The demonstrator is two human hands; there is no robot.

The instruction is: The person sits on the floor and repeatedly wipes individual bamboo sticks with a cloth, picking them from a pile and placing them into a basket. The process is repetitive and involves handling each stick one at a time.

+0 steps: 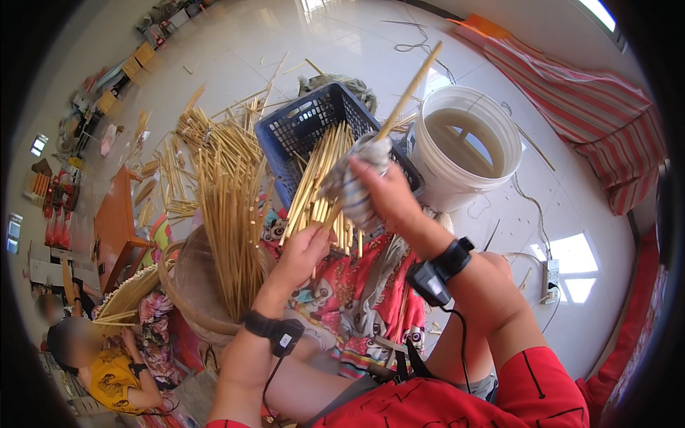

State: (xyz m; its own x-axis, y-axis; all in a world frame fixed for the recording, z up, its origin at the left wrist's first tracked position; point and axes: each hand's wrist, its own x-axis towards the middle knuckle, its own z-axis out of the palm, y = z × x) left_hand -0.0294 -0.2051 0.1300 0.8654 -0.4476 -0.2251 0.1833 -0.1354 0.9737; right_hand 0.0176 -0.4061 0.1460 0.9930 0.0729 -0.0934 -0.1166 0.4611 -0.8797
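Note:
A long, straw-coloured stick, perhaps bamboo or reed, runs slantwise between my hands. My left hand pinches its lower end. Higher up, my right hand grips a striped grey rag wrapped around the stick, whose upper part sticks out beyond the rag. Below and behind them a dark blue plastic crate lies tilted, with many similar sticks in it, their cut ends toward me. Left of my left hand, a tall bunch of sticks stands in a woven basket.
A white bucket of cloudy water stands right of the crate. Loose sticks litter the tiled floor to the left. A power strip with cords lies at right. Printed red cloth spreads before me. Another person sits at lower left.

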